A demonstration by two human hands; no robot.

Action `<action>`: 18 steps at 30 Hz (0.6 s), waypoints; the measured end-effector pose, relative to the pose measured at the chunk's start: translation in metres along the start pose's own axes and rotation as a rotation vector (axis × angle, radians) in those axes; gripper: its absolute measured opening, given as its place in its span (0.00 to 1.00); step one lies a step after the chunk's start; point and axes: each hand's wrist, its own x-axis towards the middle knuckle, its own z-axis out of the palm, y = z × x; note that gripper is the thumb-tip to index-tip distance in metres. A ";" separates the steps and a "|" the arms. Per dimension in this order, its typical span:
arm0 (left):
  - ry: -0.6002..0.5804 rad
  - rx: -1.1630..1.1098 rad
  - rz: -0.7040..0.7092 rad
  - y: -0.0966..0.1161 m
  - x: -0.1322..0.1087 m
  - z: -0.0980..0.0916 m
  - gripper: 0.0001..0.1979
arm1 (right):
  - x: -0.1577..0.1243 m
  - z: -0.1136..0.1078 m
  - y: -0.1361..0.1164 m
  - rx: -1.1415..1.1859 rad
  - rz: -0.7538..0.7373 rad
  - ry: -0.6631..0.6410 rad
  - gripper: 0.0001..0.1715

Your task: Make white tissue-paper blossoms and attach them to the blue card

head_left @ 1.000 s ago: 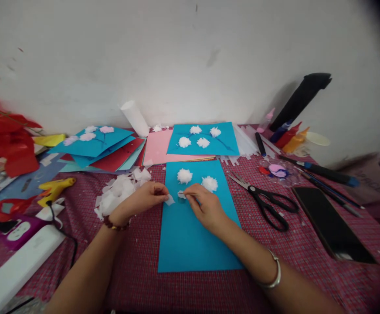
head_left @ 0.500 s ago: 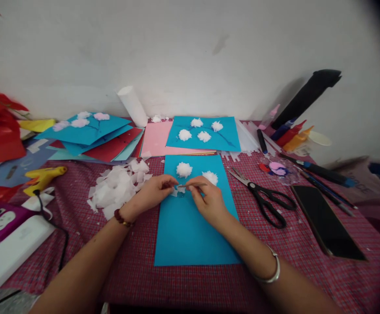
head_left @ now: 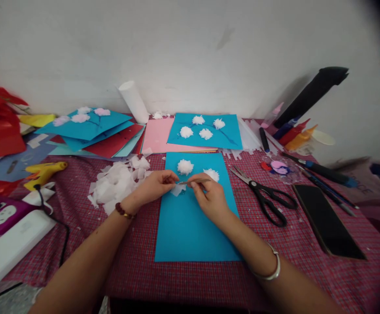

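Note:
A blue paper sheet (head_left: 196, 231) lies in front of me with two fluffy white paper flowers on it, one (head_left: 185, 167) at the top left and another (head_left: 211, 175) partly behind my right hand. Above the sheet, my left hand (head_left: 157, 185) pinches a small white tissue paper piece (head_left: 178, 189) by its edge. My right hand (head_left: 209, 196) is closed on a thin brownish stick (head_left: 199, 180), whose tip meets the tissue. Left of the sheet is a heap of white tissue pieces (head_left: 113, 187), close to my left wrist.
Black-handled scissors (head_left: 258, 187) and a phone (head_left: 327, 222) lie at the right. Behind is a finished-looking blue card (head_left: 206, 131) with white flowers. At the left are a yellow glue gun (head_left: 44, 174), a white power strip (head_left: 16, 253) and stacked cards (head_left: 88, 126).
The tissue piece at my fingertips now hangs flatter and spreads wider than before. Both hands stay close together over the sheet, and the view has shifted slightly.

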 end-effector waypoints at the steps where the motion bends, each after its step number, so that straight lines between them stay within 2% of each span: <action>1: 0.026 0.039 -0.001 0.000 0.001 0.002 0.08 | 0.000 -0.001 -0.001 0.003 0.001 0.001 0.09; 8: 0.068 0.108 0.011 0.002 0.002 0.005 0.07 | -0.002 -0.008 -0.015 0.061 -0.010 0.074 0.08; 13: 0.098 0.132 0.030 0.000 0.005 0.008 0.07 | -0.004 -0.003 -0.015 -0.019 -0.090 -0.048 0.09; 18: 0.108 0.166 0.022 0.001 0.006 0.009 0.08 | -0.004 0.001 -0.009 -0.071 -0.100 -0.083 0.09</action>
